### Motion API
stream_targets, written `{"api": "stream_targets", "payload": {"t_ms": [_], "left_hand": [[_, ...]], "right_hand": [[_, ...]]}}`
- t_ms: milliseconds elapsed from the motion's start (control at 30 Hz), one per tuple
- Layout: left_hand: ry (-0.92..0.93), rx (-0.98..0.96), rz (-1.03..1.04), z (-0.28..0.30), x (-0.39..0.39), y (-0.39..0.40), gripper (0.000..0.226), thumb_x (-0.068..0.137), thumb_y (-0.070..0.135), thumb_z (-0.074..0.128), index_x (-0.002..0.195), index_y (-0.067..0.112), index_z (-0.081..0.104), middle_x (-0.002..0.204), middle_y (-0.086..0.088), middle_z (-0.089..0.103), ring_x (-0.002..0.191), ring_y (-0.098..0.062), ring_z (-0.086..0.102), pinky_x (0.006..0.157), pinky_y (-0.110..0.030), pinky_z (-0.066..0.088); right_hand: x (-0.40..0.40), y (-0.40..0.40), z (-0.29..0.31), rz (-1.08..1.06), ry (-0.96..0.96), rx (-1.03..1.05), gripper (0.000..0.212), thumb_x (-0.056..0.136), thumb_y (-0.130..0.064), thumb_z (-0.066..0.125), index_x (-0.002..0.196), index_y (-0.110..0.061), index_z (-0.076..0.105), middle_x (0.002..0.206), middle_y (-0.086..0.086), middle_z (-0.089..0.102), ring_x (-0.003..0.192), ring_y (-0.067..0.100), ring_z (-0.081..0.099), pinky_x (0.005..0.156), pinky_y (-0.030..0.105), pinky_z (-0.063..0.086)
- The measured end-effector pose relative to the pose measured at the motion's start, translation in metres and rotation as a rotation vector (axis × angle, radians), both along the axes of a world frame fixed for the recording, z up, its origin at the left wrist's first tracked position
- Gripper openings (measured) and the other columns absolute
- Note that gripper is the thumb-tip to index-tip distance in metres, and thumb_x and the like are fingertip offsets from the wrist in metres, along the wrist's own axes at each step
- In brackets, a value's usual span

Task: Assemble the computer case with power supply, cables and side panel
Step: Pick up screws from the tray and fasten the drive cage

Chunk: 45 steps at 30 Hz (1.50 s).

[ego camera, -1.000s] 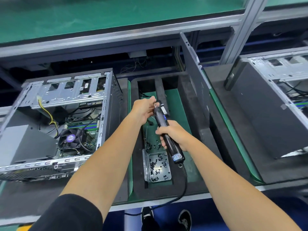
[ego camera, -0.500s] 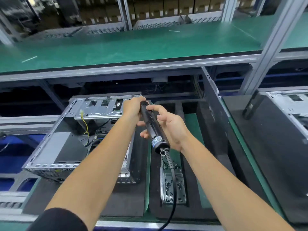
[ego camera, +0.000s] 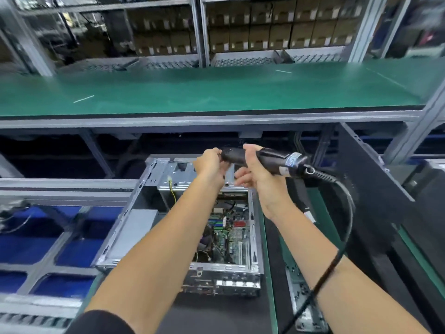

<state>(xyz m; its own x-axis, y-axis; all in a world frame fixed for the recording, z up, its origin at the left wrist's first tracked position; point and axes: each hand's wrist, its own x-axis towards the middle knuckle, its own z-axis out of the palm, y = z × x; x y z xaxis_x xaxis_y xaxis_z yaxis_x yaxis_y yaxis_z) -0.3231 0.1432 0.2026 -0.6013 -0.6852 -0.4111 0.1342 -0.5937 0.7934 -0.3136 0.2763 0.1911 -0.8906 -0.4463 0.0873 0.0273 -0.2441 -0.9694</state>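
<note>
Green matting covers the workbench shelf (ego camera: 216, 92) above a black foam bed where the work lies. At the centre, the left hand (ego camera: 210, 165) curls its fingers round the nose of a black electric screwdriver (ego camera: 262, 158), while the right hand (ego camera: 257, 172) wraps the tool's body, thumb over the top; its cord (ego camera: 346, 213) trails off to the right. Both hands hover over the far end of the open computer case (ego camera: 183, 225), which lies on its side with the motherboard (ego camera: 228, 235) exposed and a grey power supply (ego camera: 134, 232) already seated at the left. A dark side panel (ego camera: 368, 179) stands apart to the right, so closing up remains; fastening seems to be the present step. A tray of screws (ego camera: 301, 292) sits beside the case.
</note>
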Motion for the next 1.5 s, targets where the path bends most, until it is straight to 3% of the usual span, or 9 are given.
{"api": "stream_targets", "payload": {"t_ms": [133, 233, 367, 467, 633, 933, 1133, 1333, 1500], "left_hand": [[0.109, 0.093, -0.211, -0.016, 0.012, -0.022, 0.012, 0.098, 0.009, 0.049, 0.09, 0.002, 0.054, 0.093, -0.017, 0.065, 0.083, -0.026, 0.066, 0.063, -0.029, 0.055], [0.135, 0.117, -0.282, -0.028, 0.018, -0.036, 0.01, 0.098, 0.009, 0.051, 0.096, 0.0, 0.054, 0.088, -0.015, 0.064, 0.079, -0.023, 0.066, 0.057, -0.025, 0.056], [0.111, 0.067, -0.447, -0.041, 0.028, -0.05, 0.014, 0.098, 0.009, 0.051, 0.09, 0.002, 0.058, 0.074, -0.007, 0.061, 0.064, -0.015, 0.062, 0.057, -0.02, 0.054], [0.055, -0.143, -0.609, -0.047, 0.034, -0.056, 0.018, 0.097, 0.004, 0.05, 0.081, 0.007, 0.056, 0.072, -0.005, 0.062, 0.062, -0.012, 0.061, 0.061, -0.019, 0.053], [-0.137, -0.588, -0.799, -0.051, 0.036, -0.06, 0.016, 0.09, -0.001, 0.058, 0.076, 0.005, 0.063, 0.075, -0.009, 0.067, 0.068, -0.016, 0.063, 0.07, -0.024, 0.056], [-0.278, -1.119, -0.781, -0.053, 0.022, -0.043, 0.014, 0.088, 0.013, 0.068, 0.077, 0.003, 0.067, 0.067, -0.005, 0.067, 0.059, -0.005, 0.061, 0.061, -0.015, 0.051], [-0.253, -1.152, -0.739, -0.06, 0.015, -0.052, 0.014, 0.086, 0.017, 0.071, 0.075, 0.009, 0.069, 0.063, 0.005, 0.064, 0.054, 0.001, 0.055, 0.056, -0.011, 0.045], [-0.197, -1.103, -0.706, -0.067, 0.01, -0.069, 0.011, 0.086, 0.018, 0.071, 0.075, 0.018, 0.068, 0.064, 0.006, 0.066, 0.058, -0.002, 0.062, 0.056, -0.011, 0.046], [-0.25, -1.42, -0.71, -0.079, 0.004, -0.082, 0.018, 0.093, 0.026, 0.061, 0.076, 0.023, 0.06, 0.065, 0.01, 0.058, 0.056, -0.001, 0.051, 0.051, -0.011, 0.038]], "right_hand": [[-0.018, -0.014, 0.006, -0.152, -0.086, -0.058, 0.031, 0.089, -0.038, 0.072, 0.101, -0.009, 0.07, 0.061, -0.004, 0.05, 0.046, 0.003, 0.043, 0.043, 0.014, 0.035], [-0.029, -0.014, 0.007, -0.171, -0.146, -0.06, 0.048, 0.087, -0.036, 0.072, 0.121, -0.002, 0.066, 0.078, -0.006, 0.056, 0.057, 0.001, 0.051, 0.06, 0.014, 0.039], [-0.05, -0.021, 0.014, -0.095, -0.254, -0.268, 0.027, 0.091, -0.017, 0.07, 0.112, -0.014, 0.053, 0.105, 0.003, 0.058, 0.092, 0.012, 0.063, 0.075, 0.028, 0.055], [-0.068, -0.029, 0.021, -0.002, -0.298, -0.421, 0.022, 0.095, -0.012, 0.066, 0.105, -0.015, 0.047, 0.098, 0.005, 0.056, 0.087, 0.022, 0.07, 0.074, 0.037, 0.06], [-0.084, -0.046, 0.024, -0.066, -0.206, -0.307, 0.012, 0.094, -0.017, 0.067, 0.091, -0.01, 0.058, 0.068, -0.001, 0.065, 0.07, 0.019, 0.067, 0.075, 0.033, 0.057], [-0.104, -0.067, 0.019, -0.038, -0.152, -0.286, 0.014, 0.101, -0.025, 0.058, 0.101, -0.011, 0.057, 0.071, 0.001, 0.058, 0.06, 0.014, 0.057, 0.061, 0.03, 0.052], [-0.108, -0.08, 0.018, -0.12, -0.002, -0.217, 0.026, 0.084, -0.016, 0.078, 0.088, -0.013, 0.053, 0.06, -0.002, 0.056, 0.05, 0.015, 0.053, 0.052, 0.03, 0.05], [-0.115, -0.098, 0.012, -0.197, -0.075, -0.243, 0.019, 0.084, 0.004, 0.066, 0.087, -0.007, 0.05, 0.054, 0.001, 0.054, 0.045, 0.016, 0.051, 0.048, 0.028, 0.048], [-0.116, -0.11, 0.009, -0.217, -0.056, -0.287, 0.025, 0.083, -0.011, 0.076, 0.084, -0.008, 0.051, 0.052, 0.002, 0.051, 0.042, 0.019, 0.047, 0.048, 0.029, 0.045]]}}
